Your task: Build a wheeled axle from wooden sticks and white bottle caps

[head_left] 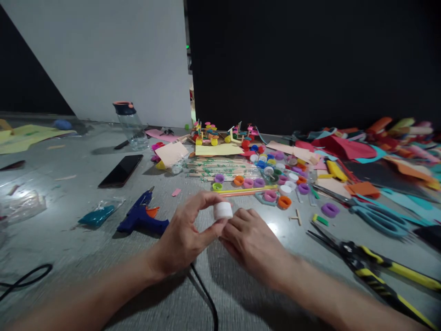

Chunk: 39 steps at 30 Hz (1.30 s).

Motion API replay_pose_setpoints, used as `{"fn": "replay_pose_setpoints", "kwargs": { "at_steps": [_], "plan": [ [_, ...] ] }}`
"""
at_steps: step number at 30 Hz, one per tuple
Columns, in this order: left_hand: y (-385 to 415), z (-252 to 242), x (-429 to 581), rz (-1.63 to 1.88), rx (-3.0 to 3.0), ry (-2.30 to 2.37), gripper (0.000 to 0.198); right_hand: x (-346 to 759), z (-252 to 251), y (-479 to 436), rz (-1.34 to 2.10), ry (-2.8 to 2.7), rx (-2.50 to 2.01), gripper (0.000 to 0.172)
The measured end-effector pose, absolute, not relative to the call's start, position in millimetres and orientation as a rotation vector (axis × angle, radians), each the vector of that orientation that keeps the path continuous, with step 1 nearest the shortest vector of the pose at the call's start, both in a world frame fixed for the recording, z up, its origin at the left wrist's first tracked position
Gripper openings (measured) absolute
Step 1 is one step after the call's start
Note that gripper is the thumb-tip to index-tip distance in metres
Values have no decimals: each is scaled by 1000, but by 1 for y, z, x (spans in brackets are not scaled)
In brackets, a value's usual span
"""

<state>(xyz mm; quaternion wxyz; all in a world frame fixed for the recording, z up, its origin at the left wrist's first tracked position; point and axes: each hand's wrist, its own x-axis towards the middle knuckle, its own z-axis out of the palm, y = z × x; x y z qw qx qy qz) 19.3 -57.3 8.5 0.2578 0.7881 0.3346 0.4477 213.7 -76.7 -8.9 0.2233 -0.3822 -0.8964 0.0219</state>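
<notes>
My left hand [186, 232] pinches a white bottle cap [223, 210] between thumb and forefinger, a little above the grey table [69, 239]. My right hand [253, 241] sits right beside it, fingers curled, with its fingertips touching the cap's underside. Both forearms reach in from the bottom edge. A blue hot glue gun [141, 216] lies just left of my left hand, its black cord [206, 294] running under my wrists.
Several coloured bottle caps [272, 181], wooden sticks [220, 168] and a straw [248, 190] lie ahead. Blue scissors [375, 216] and yellow-handled pliers [375, 266] lie at right among paper scraps. A black phone [121, 170], a plastic bottle [131, 124] and a teal bag [98, 214] are at left.
</notes>
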Motion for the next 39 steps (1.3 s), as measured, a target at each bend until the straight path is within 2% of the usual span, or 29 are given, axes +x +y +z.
{"fn": "replay_pose_setpoints", "kwargs": {
  "at_steps": [4, 7, 10, 12, 15, 22, 32, 39],
  "plan": [
    [-59, 9, 21, 1187, 2003, 779, 26, 220, 4, -80, 114, -2383, -977, 18],
    [-59, 10, 22, 1209, 1934, 715, 25, 230, 19, -82, 288, -2140, -912, 12],
    [-59, 10, 23, 1249, 1914, 682, 26, 237, 30, -84, 397, -2026, -842, 25],
    [-59, 8, 23, 1257, 1914, 649, 30, 238, 32, -84, 378, -2012, -789, 26],
    [-60, 6, 23, 1256, 1936, 615, 33, 238, 30, -83, 306, -2010, -732, 18],
    [-63, 6, 24, 1318, 2020, 566, 31, 237, 28, -88, 226, -2014, -676, 23],
    [-74, 18, 23, 1385, 2151, 474, 40, 236, 31, -95, 445, -2038, -744, 28],
    [-87, 45, 20, 1408, 2326, 448, 36, 232, 40, -74, 496, -1962, -1015, 12]
  ]
}}
